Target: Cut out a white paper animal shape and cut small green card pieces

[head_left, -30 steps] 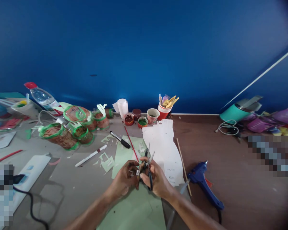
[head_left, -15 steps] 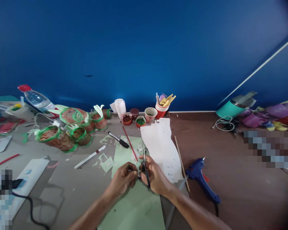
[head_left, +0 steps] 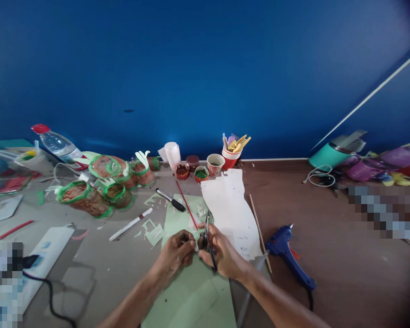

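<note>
Over the green sheet [head_left: 187, 296], my right hand [head_left: 227, 255] is closed around dark-handled scissors [head_left: 210, 249], blades pointing away from me. Close beside it, the fingers of my left hand [head_left: 176, 255] are pinched together. A small pale piece [head_left: 196, 246] shows at its fingertips, too small to tell its kind. Just beyond the hands lies a thin red paintbrush [head_left: 185, 202]. A black marker [head_left: 171, 200] rests near the green sheet's far edge, and green paper offcuts [head_left: 154, 234] lie to the left.
Torn white paper [head_left: 225, 200] lies to the right, with a wooden stick [head_left: 256, 218] and a blue glue gun [head_left: 283, 246]. Painted bottle pieces [head_left: 85, 200], small paint pots [head_left: 201, 173] and a red cup [head_left: 230, 159] stand at the back. A power strip [head_left: 48, 255] lies left.
The two hands have drawn slightly closer, with the pale piece now showing between them. The whole view has shifted a little; objects on the table stay in place.
</note>
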Available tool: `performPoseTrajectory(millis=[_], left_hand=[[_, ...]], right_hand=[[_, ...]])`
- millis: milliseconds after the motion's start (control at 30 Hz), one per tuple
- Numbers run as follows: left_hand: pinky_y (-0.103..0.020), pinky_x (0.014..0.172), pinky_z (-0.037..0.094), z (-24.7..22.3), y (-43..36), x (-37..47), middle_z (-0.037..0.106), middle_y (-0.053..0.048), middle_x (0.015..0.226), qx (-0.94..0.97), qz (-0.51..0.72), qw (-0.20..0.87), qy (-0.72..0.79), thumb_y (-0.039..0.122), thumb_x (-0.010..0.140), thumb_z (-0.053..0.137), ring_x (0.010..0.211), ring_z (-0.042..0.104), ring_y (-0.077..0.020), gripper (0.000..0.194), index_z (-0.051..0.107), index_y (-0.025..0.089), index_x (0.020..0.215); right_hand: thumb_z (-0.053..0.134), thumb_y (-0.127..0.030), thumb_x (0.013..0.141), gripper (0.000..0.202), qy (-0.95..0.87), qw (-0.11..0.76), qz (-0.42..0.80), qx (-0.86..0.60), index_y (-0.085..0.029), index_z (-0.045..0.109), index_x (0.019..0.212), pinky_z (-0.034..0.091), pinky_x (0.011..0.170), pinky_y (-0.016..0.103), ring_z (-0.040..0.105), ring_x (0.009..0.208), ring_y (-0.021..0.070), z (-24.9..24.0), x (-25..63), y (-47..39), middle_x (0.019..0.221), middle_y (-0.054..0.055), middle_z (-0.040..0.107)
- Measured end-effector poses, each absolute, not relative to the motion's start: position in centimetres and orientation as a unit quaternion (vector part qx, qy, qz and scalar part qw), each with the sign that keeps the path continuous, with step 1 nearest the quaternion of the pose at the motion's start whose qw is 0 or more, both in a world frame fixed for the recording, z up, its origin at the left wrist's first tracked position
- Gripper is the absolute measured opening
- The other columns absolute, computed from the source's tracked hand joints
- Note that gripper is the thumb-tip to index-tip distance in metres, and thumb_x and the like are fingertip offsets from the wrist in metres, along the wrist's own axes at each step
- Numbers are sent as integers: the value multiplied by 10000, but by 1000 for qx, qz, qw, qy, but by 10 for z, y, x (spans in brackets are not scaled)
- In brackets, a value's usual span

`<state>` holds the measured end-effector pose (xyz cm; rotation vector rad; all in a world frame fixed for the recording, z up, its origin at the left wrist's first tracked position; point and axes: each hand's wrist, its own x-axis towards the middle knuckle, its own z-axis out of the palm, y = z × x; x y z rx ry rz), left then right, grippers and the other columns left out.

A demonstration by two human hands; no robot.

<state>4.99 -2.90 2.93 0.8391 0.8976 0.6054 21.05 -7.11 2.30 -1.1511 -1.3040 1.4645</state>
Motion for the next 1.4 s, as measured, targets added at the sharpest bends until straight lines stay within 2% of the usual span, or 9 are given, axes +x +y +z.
performPoseTrajectory(millis=[133, 333, 500, 600, 1000, 1267, 1400], left_hand=[[-193, 400, 220, 30, -30, 51, 382, 100, 446, 385, 290, 774, 411, 519, 603, 765, 363, 299, -32, 461, 473, 177, 705], [-193, 391, 210, 21, -32, 52, 380, 99, 436, 443, 293, 745, 403, 593, 608, 724, 362, 296, -36, 495, 484, 169, 698], [-190, 386, 216, 17, -32, 51, 402, 87, 447, 473, 292, 726, 405, 570, 657, 696, 369, 314, -39, 452, 513, 158, 695], [-187, 371, 219, 15, -33, 51, 417, 88, 463, 452, 295, 740, 401, 559, 635, 718, 350, 312, -32, 456, 493, 166, 686], [-192, 383, 263, 21, -31, 47, 412, 95, 448, 372, 251, 812, 374, 433, 562, 812, 339, 316, -30, 428, 515, 167, 718], [-192, 411, 257, 26, -29, 46, 464, 68, 546, 311, 281, 834, 357, 302, 615, 809, 387, 335, -23, 335, 532, 159, 739], [-194, 416, 266, 27, -27, 46, 461, 68, 546, 298, 316, 827, 358, 277, 602, 819, 392, 349, -24, 322, 560, 153, 747]], right_hand=[[647, -173, 759, 575, -535, 448, 543, -468, -232, 360, 1254, 418, 635, 230, 493, 675, 103, 18, 205, -72, 831, -18, 513], [623, -170, 757, 505, -499, 471, 564, -460, -256, 362, 1181, 399, 588, 205, 475, 634, 84, 19, 206, -69, 805, -37, 483], [659, -210, 745, 488, -468, 490, 578, -455, -254, 376, 1140, 367, 534, 195, 435, 578, 72, 21, 207, -67, 763, -50, 459], [670, -213, 746, 500, -464, 491, 581, -455, -247, 377, 1149, 358, 529, 194, 419, 575, 70, 21, 207, -67, 761, -52, 447], [663, -202, 739, 428, -475, 498, 564, -457, -250, 402, 1076, 397, 547, 186, 459, 607, 73, 25, 209, -67, 785, -46, 470], [620, -288, 773, 392, -484, 562, 417, -525, -236, 407, 1098, 462, 594, 235, 531, 655, 113, 23, 219, -59, 816, -8, 531], [629, -277, 793, 417, -529, 513, 444, -511, -224, 414, 1146, 454, 594, 228, 532, 652, 106, 20, 220, -64, 841, 3, 546]])
